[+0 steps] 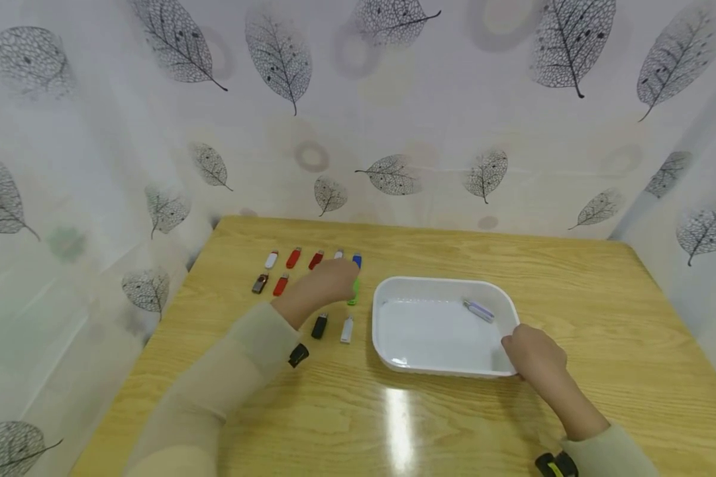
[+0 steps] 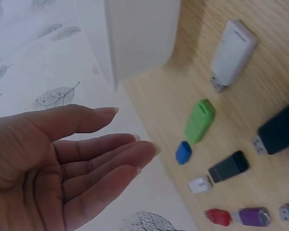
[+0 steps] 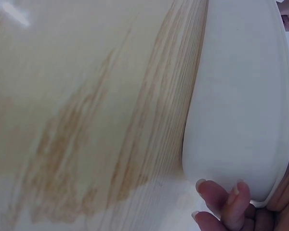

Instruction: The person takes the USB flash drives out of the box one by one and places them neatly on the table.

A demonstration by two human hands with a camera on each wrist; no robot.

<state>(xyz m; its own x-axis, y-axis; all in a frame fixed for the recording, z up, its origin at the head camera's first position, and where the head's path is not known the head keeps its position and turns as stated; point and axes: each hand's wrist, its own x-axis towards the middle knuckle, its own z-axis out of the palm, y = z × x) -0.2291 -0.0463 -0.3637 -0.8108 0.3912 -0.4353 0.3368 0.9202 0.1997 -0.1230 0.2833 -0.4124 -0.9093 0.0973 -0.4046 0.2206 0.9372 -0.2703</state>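
My left hand (image 1: 322,286) hovers over rows of USB sticks, its thumb and fingers apart and holding nothing in the left wrist view. Nearest to it are a green USB stick (image 2: 199,121) and a blue one (image 2: 183,152); in the head view it partly covers the green one. My right hand (image 1: 535,354) grips the right end of a white rectangular dish (image 1: 447,368), with fingers curled under the rim (image 3: 279,180) at the corner. Inside the dish, toward the back right, lies one pale purple USB stick (image 1: 479,311).
Around the left hand lie a black USB stick (image 1: 319,326), a white one (image 1: 346,330), a brown one (image 1: 259,283) and several red ones, including one at the back (image 1: 294,258). A leaf-patterned curtain (image 1: 393,119) stands behind the wooden table (image 1: 596,298).
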